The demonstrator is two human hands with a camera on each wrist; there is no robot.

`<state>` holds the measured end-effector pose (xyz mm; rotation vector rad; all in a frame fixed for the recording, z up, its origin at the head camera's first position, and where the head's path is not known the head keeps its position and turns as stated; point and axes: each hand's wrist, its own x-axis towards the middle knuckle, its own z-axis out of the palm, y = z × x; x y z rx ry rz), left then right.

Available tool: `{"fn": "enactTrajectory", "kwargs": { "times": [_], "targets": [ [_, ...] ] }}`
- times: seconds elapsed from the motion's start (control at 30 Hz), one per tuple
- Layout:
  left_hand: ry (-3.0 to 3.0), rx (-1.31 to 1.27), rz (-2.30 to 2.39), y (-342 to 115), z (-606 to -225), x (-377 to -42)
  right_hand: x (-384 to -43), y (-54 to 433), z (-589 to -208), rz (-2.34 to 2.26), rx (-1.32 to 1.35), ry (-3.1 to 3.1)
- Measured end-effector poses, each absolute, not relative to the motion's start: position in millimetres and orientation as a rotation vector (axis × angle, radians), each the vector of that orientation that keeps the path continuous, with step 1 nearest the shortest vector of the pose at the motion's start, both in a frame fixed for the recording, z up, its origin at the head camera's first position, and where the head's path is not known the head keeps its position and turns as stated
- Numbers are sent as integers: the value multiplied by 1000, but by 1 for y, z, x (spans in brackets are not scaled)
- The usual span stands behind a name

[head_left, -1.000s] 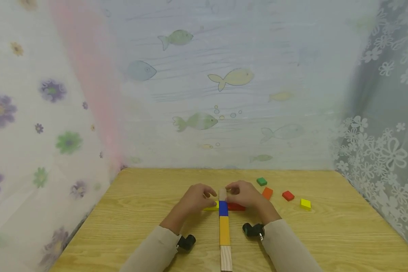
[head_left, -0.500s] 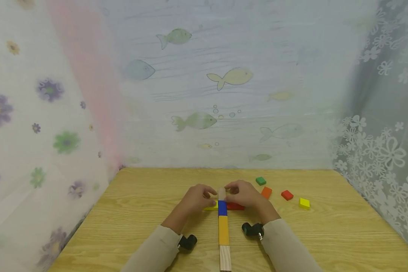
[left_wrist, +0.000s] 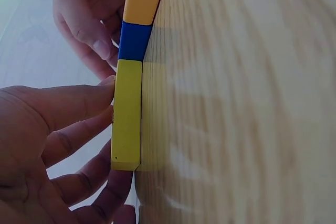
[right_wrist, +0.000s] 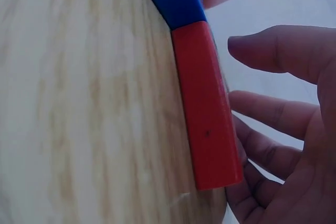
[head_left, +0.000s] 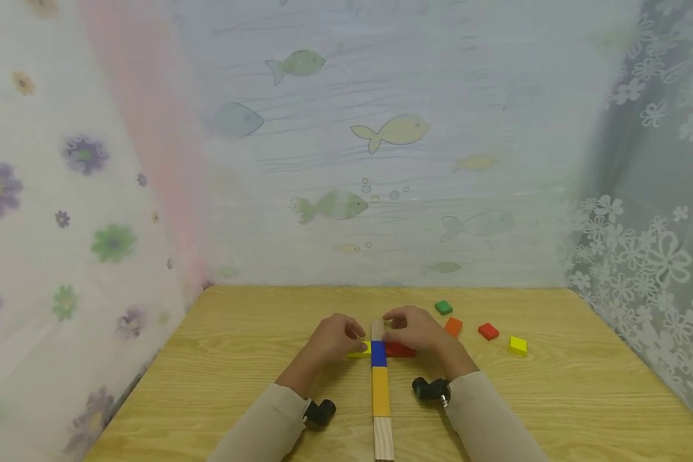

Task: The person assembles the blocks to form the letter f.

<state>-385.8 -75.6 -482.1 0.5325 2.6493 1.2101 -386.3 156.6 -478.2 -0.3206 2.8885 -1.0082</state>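
A row of wooden blocks runs away from me: plain wood (head_left: 384, 439), orange-yellow (head_left: 380, 391), blue (head_left: 378, 353), and a second plain wood block (head_left: 377, 330) at the far end. Yellow (left_wrist: 126, 116) and red (right_wrist: 207, 108) blocks extend left and right from the blue one, forming a cross. My left hand (head_left: 336, 339) is beside the yellow block, its thumb tip at the block's upper edge in the left wrist view, other fingers loosely bent. Over the red block, my right hand (head_left: 414, 330) has thumb and index apart, close to the far plain block.
Loose on the right of the wooden table (head_left: 237, 372) lie a green block (head_left: 443, 308), an orange block (head_left: 453, 327) partly behind the right hand, a small red block (head_left: 488, 332) and a small yellow block (head_left: 518, 345). A fish-patterned curtain (head_left: 404, 192) hangs behind the table.
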Motion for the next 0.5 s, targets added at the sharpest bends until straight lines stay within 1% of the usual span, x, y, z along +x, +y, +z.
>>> {"fn": "enactTrajectory", "kwargs": {
  "times": [0.3,0.5],
  "targets": [
    [2640,503,1191,-75,-480,-384,-385,159,-472,-1042,-350,2882],
    [2662,479,1158,-75,-479,-384,-384,172,-469,-1041,-393,2927]
  ]
}}
